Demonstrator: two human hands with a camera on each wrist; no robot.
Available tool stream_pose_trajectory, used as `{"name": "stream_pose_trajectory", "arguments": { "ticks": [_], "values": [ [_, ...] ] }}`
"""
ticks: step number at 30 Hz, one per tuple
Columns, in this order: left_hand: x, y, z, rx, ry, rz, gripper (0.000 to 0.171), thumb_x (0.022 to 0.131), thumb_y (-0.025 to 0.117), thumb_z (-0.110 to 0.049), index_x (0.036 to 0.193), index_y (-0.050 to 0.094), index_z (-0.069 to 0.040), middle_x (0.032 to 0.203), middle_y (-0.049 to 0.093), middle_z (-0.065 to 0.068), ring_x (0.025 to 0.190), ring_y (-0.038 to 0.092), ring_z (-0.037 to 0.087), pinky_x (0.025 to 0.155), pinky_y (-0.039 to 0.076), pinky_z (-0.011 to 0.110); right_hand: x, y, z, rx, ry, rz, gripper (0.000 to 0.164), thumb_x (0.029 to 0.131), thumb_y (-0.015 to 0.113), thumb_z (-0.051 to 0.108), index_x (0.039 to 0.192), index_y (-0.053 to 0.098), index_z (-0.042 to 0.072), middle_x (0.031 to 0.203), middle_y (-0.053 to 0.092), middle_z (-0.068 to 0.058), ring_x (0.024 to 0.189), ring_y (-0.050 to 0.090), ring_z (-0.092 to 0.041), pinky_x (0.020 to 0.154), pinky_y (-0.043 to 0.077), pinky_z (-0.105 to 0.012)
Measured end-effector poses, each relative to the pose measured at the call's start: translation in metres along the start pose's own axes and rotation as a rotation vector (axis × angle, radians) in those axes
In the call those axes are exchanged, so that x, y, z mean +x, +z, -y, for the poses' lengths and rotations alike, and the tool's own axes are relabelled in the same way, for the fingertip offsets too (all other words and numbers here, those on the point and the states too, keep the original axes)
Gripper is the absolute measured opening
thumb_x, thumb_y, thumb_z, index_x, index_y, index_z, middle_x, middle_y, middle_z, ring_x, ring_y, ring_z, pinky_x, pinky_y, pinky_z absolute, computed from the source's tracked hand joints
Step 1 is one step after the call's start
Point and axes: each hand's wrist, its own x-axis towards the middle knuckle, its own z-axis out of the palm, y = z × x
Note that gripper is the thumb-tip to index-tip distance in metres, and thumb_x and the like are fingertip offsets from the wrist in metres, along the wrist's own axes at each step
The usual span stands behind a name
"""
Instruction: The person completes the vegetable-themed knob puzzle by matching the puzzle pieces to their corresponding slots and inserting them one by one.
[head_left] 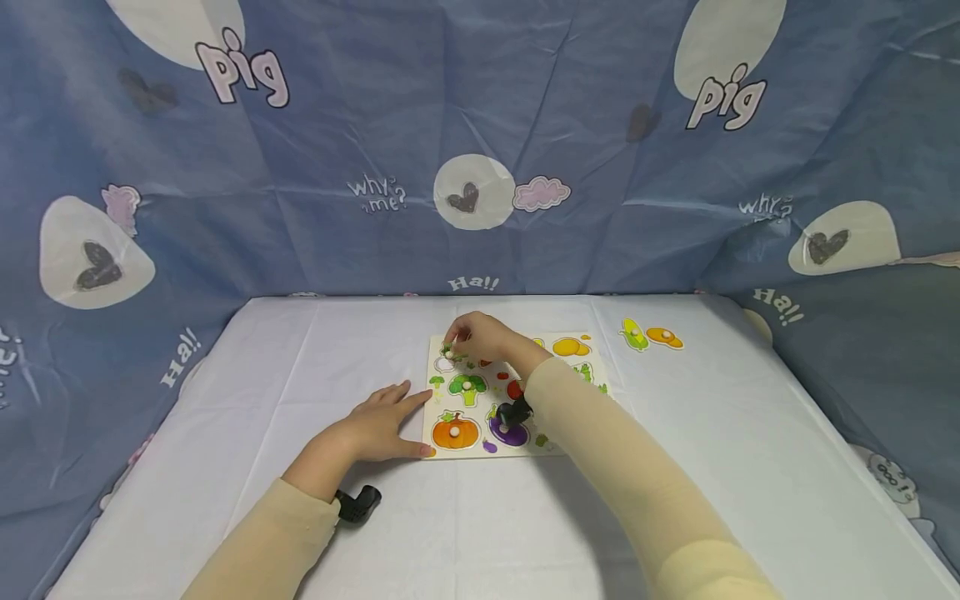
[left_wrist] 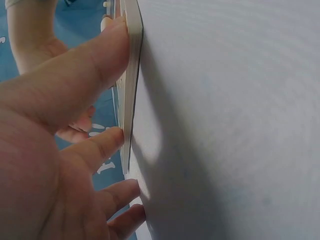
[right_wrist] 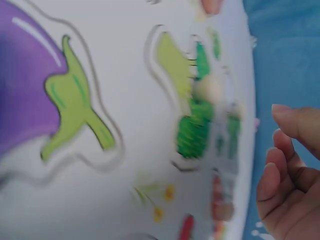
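Note:
A white wooden vegetable puzzle board (head_left: 457, 455) lies on the table. My left hand (head_left: 382, 423) rests at its left side, thumb on the near corner and index finger touching the edge (left_wrist: 131, 90); the other fingers reach the tabletop. My right hand (head_left: 482, 337) is over the far left of the board, beside a leafy green-topped piece (head_left: 449, 353). Its thumb and loosely bent fingers (right_wrist: 270, 182) show nothing between them in the right wrist view. Knobbed broccoli (head_left: 467, 388), pumpkin (head_left: 455, 433) and eggplant (head_left: 510, 431) pieces sit in the board.
To the right of the board, a corn piece (head_left: 633, 335) and an orange-brown rounded piece (head_left: 664, 337) lie on the white tablecloth (head_left: 360, 342). Behind the table hangs a blue printed cloth (head_left: 480, 100). My right forearm (head_left: 622, 467) covers part of the board.

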Motion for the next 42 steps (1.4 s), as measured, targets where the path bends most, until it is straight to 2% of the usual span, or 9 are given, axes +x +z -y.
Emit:
{"name": "stream_pose_trajectory", "arguments": {
  "ticks": [4, 8, 15, 24, 33, 38, 42],
  "values": [
    [0.0, 0.0, 0.0, 0.002, -0.005, 0.001, 0.098, 0.078, 0.075, -0.063, 0.157, 0.036, -0.022, 0.163, 0.021, 0.022, 0.147, 0.02, 0.047, 0.111, 0.024, 0.069, -0.008, -0.011, 0.002, -0.007, -0.03, -0.003, 0.015, 0.097, 0.066, 0.011, 0.11, 0.071, 0.006, 0.089, 0.06, -0.005, 0.076, 0.053, -0.017, 0.064, 0.047, -0.024],
    [0.0, 0.0, 0.0, 0.0, -0.001, -0.003, 0.097, 0.078, 0.075, -0.063, 0.157, 0.036, -0.022, 0.163, 0.021, 0.022, 0.147, 0.021, 0.048, 0.111, 0.024, 0.069, -0.017, -0.023, -0.001, 0.003, -0.023, -0.003, 0.018, 0.096, 0.067, 0.012, 0.112, 0.071, 0.004, 0.089, 0.059, -0.006, 0.074, 0.053, -0.018, 0.062, 0.048, -0.026],
    [-0.001, 0.0, -0.001, -0.008, -0.002, -0.003, 0.097, 0.078, 0.076, -0.062, 0.157, 0.036, -0.022, 0.163, 0.022, 0.022, 0.146, 0.021, 0.047, 0.111, 0.024, 0.069, -0.038, -0.045, -0.007, -0.045, -0.004, 0.005, 0.02, 0.096, 0.068, 0.014, 0.112, 0.07, 0.003, 0.09, 0.062, -0.006, 0.08, 0.056, -0.019, 0.073, 0.049, -0.03],
    [-0.002, 0.0, 0.0, -0.011, 0.009, -0.015, 0.097, 0.078, 0.076, -0.061, 0.157, 0.036, -0.02, 0.162, 0.022, 0.023, 0.146, 0.02, 0.048, 0.111, 0.024, 0.069, -0.069, -0.074, -0.017, -0.034, 0.008, -0.015, 0.02, 0.097, 0.067, 0.013, 0.114, 0.069, 0.004, 0.097, 0.062, -0.009, 0.082, 0.055, -0.022, 0.075, 0.048, -0.033],
    [-0.001, 0.002, 0.001, -0.011, 0.01, -0.021, 0.098, 0.078, 0.076, -0.062, 0.157, 0.036, -0.02, 0.162, 0.022, 0.023, 0.146, 0.02, 0.049, 0.111, 0.023, 0.07, -0.096, -0.097, -0.032, -0.086, -0.003, -0.086, 0.018, 0.096, 0.068, 0.014, 0.113, 0.069, 0.007, 0.1, 0.064, -0.008, 0.083, 0.056, -0.024, 0.072, 0.05, -0.033],
    [0.001, 0.003, 0.002, -0.013, 0.013, -0.022, 0.098, 0.078, 0.076, -0.062, 0.157, 0.036, -0.021, 0.163, 0.021, 0.022, 0.147, 0.019, 0.048, 0.111, 0.023, 0.069, -0.112, -0.108, -0.047, -0.089, 0.001, -0.132, 0.018, 0.096, 0.069, 0.015, 0.112, 0.07, 0.007, 0.097, 0.063, -0.007, 0.078, 0.054, -0.022, 0.067, 0.048, -0.032],
    [0.001, 0.002, 0.002, -0.014, 0.012, -0.022, 0.097, 0.078, 0.076, -0.061, 0.157, 0.036, -0.021, 0.163, 0.022, 0.022, 0.147, 0.02, 0.048, 0.111, 0.024, 0.069, -0.126, -0.117, -0.06, -0.089, 0.018, -0.161, 0.019, 0.096, 0.069, 0.014, 0.112, 0.07, 0.006, 0.098, 0.063, -0.007, 0.08, 0.054, -0.022, 0.068, 0.048, -0.033]
  ]
}}
